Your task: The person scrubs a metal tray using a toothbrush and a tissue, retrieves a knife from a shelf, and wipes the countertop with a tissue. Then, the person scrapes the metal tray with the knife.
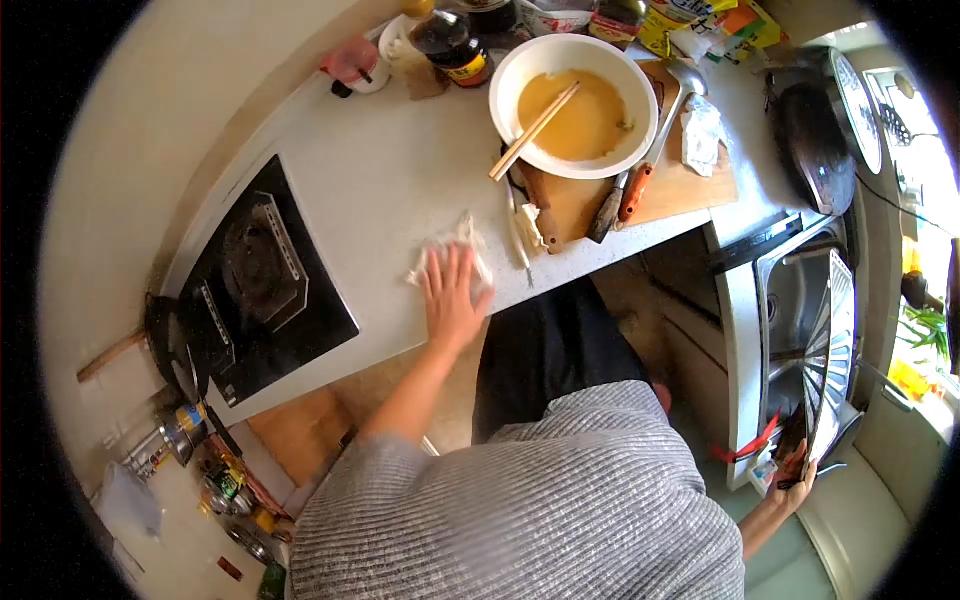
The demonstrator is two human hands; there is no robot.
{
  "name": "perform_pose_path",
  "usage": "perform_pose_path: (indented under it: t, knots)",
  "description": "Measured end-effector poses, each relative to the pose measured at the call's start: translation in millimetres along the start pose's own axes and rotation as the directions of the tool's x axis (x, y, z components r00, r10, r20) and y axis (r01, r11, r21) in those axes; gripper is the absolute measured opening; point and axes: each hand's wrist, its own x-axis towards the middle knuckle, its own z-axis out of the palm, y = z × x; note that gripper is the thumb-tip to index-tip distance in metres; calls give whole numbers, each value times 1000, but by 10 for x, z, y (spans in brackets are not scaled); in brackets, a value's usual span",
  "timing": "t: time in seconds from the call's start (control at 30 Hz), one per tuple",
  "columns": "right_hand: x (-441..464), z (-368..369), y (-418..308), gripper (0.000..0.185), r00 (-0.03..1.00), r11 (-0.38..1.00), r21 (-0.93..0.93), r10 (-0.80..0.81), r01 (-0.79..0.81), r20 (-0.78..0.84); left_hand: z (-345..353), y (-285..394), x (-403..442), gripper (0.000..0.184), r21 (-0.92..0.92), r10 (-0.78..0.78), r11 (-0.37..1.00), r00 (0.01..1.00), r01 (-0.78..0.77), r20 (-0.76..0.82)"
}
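Grey ribbed knit sweater (530, 485) fills the bottom centre; left hand (457, 300) lies wide and flat on crumpled whitish cloth (470, 236), mid-frame, on the pale desk (370, 190); right hand (795, 478), lower right, grip unclear.

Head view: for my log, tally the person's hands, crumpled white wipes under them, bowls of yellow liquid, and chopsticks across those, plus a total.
Hands: 2 (left hand, right hand)
White wipe: 1
Bowl: 1
Chopsticks: 2
Total: 6
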Motion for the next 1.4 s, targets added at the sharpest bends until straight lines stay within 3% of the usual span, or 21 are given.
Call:
perform_pose_path:
  t: [0.03,0.13,0.23,0.33,0.43,0.53,0.57,0.63,0.73,0.87,1.0,1.03,1.07,1.13,1.23,1.4]
  knots:
    - [-66,34,-9,44,1000,1000,-4,-5,5,-21,-49,-4,265,79,-74,-44,997,997,38,-69]
    - [-209,95,-66,43,990,999,-24,41,-38,135,-97,-245,1062,79,-40,-91,996,970,84,-225]
    - [-135,-111,-172,43,994,991,-114,-81,71,-77,-195,-648,1768,83,-19,-152,988,956,152,-250]
    - [2,-98,-194,44,983,990,-117,-94,76,-157,-317,-683,2031,86,-164,-288,953,931,256,-222]
    - [122,-45,-164,45,986,993,-90,-91,78,-143,-172,-393,1310,84,-67,-98,994,966,84,-240]
    - [233,-240,-165,46,999,996,-82,-25,28,35,-69,-166,304,85,-88,16,996,997,-23,-81]
    - [195,-25,-59,45,997,996,-74,-55,50,-59,-93,-113,25,81,-105,61,992,996,-67,-57]
    - [284,-109,-45,45,997,997,-61,-51,47,-60,-29,-121,-282,51,-249,100,957,976,-147,-194]
    - [358,-189,-77,43,999,999,-36,6,-4,54,-20,-173,-255,43,-193,-73,977,995,85,68]
    - [304,-95,-110,44,1000,998,-66,14,-12,20,134,42,84,49,-43,-74,997,946,63,-315]
    - [162,33,-94,46,998,998,-58,-23,19,-59,151,149,-46,54,-25,30,999,994,-33,-107]
    - [178,-121,-141,45,994,998,-65,8,-1,107,149,146,-20,53,-19,7,1000,997,-9,-76]
    - [136,-54,-122,45,999,995,-93,-40,41,16,124,114,35,53,-36,27,999,999,-29,-47]
    - [37,119,-120,46,1000,994,-107,-11,10,-4,72,43,88,53,-79,60,995,998,-58,19]
    - [47,128,-129,47,987,979,-189,-103,78,-126,-102,-95,369,54,-82,151,985,988,-153,-33]
    - [130,291,-195,44,999,978,-202,39,-44,-29,-270,-486,1257,50,-25,178,982,968,-186,-179]
